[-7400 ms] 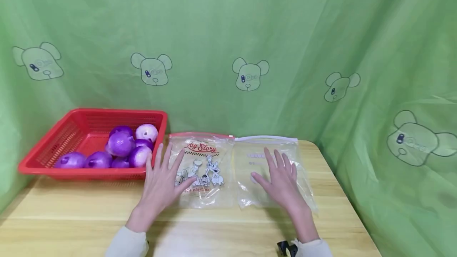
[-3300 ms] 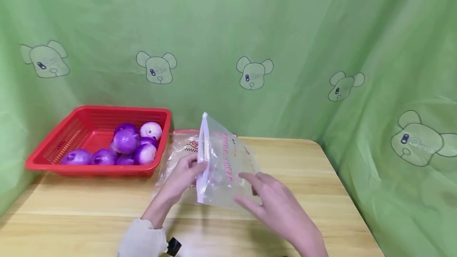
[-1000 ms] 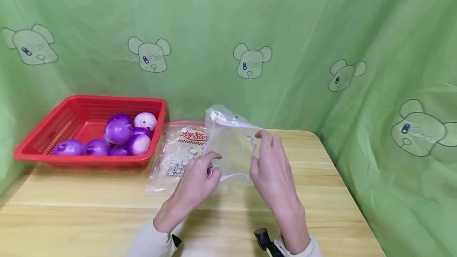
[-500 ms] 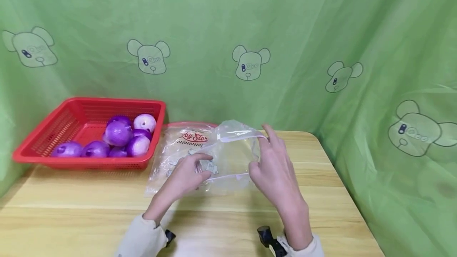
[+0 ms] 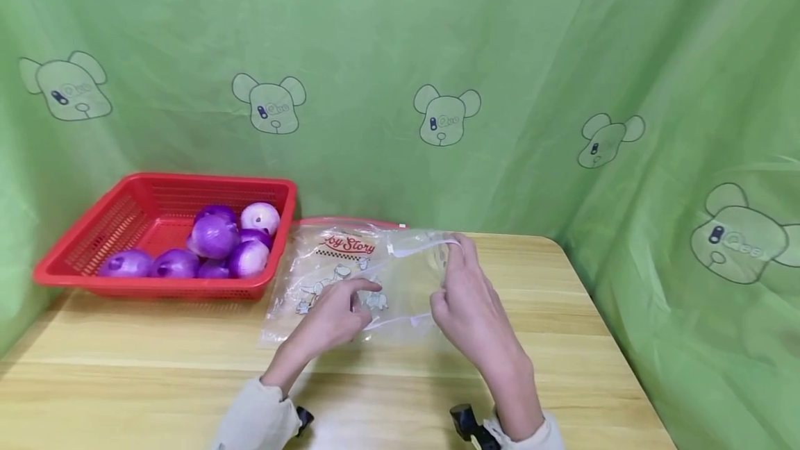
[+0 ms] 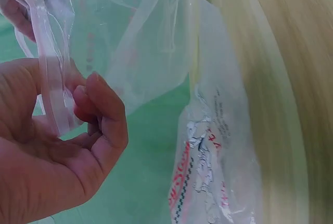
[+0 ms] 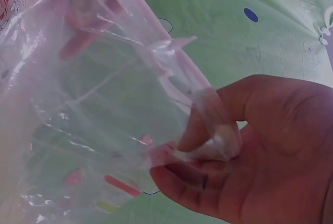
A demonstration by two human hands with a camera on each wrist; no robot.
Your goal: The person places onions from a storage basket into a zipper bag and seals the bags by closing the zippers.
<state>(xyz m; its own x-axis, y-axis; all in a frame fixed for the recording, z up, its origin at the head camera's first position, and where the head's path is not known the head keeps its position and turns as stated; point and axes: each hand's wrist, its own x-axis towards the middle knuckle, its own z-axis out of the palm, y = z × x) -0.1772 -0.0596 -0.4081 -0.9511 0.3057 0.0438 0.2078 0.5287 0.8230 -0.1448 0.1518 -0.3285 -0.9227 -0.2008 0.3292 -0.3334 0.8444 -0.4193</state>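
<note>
A clear zip bag (image 5: 409, 290) with a white zip strip is held up by both hands above the table, its mouth spread wide. My left hand (image 5: 334, 311) grips the left side of the mouth; the left wrist view shows curled fingers (image 6: 106, 104) round the strip. On the opposite side my right hand (image 5: 475, 304) holds the rim, with the thumb and fingers on either side of the film (image 7: 104, 94) in the right wrist view. Partly behind the held bag, a second clear bag with red and black print (image 5: 346, 245) and a red zip lies flat on the table.
A red plastic basket (image 5: 156, 285) stands at the left back, with several purple onions (image 5: 214, 236) inside, one paler (image 5: 260, 218). Green cloth (image 5: 350, 54) hangs behind and at the sides. The wooden table (image 5: 562, 339) has its right edge in view.
Earlier the clear bag lay flat beneath my right hand, then my left hand held it upright. Both hands now hold its mouth apart. Over the last second the bag has sunk lower.
</note>
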